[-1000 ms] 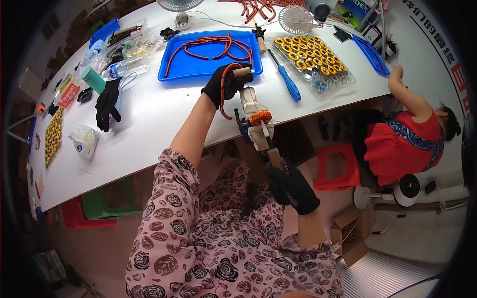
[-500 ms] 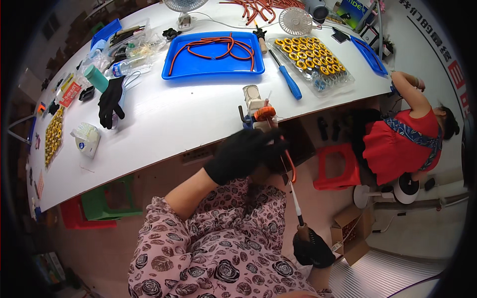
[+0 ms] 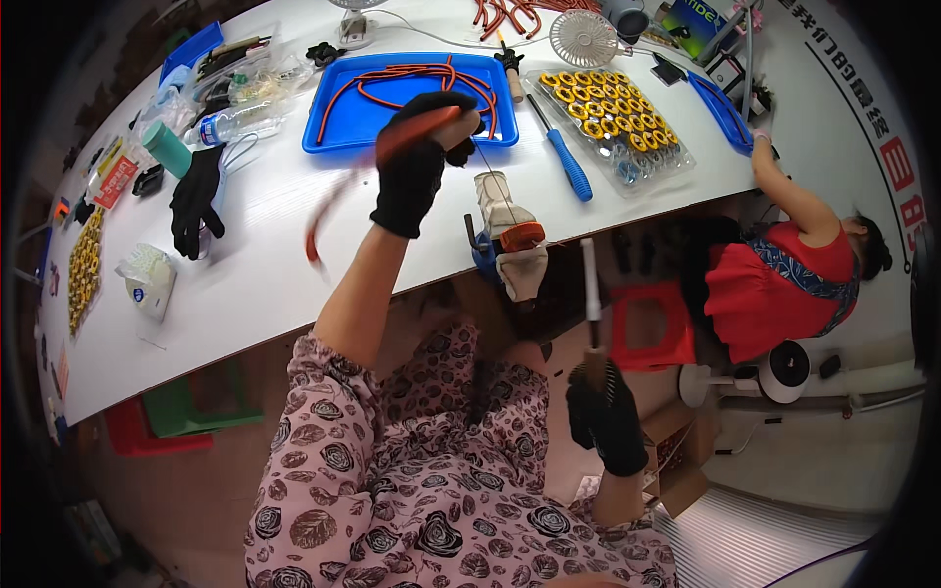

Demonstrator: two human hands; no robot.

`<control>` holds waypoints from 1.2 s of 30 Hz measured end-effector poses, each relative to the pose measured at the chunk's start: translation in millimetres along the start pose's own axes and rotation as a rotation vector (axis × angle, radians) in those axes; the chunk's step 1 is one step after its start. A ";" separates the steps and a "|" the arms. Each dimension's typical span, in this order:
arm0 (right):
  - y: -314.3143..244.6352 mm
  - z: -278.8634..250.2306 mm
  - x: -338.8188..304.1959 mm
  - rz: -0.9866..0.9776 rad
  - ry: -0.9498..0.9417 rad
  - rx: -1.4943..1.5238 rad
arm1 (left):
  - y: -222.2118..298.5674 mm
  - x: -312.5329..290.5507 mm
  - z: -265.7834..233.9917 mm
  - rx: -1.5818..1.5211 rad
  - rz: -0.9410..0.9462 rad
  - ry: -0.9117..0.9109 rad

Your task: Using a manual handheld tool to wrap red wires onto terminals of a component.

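Observation:
My left hand, in a black glove, is raised over the near edge of the blue tray. Its fingers are closed round an orange-red tube, blurred by motion, whose tail hangs to the left. A thin dark line runs from near that hand down to a cloth-padded clamp on the table edge, where an orange ring-like piece sits. Lower right, my gloved right hand is wrapped round a brown-handled tool with a pale shaft pointing up. The shaft is apart from the clamp.
Orange-red tubes lie in the tray. Right of it are a blue-handled screwdriver and a pack of yellow rings. A black glove and a tissue pack lie left. A person in red sits at right.
My left hand has moved up and left from the clamp, carrying the orange-red tube off the tool's tip. The right hand with the tool has risen slightly.

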State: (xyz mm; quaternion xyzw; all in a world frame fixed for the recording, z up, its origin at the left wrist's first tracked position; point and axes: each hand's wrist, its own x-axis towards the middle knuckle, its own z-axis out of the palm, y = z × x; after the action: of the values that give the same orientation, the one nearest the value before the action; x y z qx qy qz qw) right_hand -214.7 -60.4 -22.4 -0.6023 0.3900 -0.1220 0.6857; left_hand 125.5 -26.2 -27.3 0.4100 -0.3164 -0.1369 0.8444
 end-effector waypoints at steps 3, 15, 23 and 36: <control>-6.1 6.8 19.3 0.320 -0.226 0.036 | -40.5 4.4 -9.8 0.036 -0.295 0.046; -8.0 18.5 39.3 0.280 -0.330 0.083 | -80.0 -9.8 -14.9 -0.080 -0.304 0.081; 5.2 20.6 66.2 0.124 -0.379 0.139 | -73.7 -5.3 -24.5 -0.023 -0.182 0.032; 18.4 13.3 23.6 0.207 -0.400 0.242 | -40.4 -32.9 -14.8 0.133 -0.364 -0.154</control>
State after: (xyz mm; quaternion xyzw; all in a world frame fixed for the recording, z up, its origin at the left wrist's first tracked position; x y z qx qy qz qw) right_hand -195.6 -61.2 -48.9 -0.4848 0.2886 0.0246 0.8253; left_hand 111.1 -26.4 -79.5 0.5036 -0.3089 -0.2970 0.7501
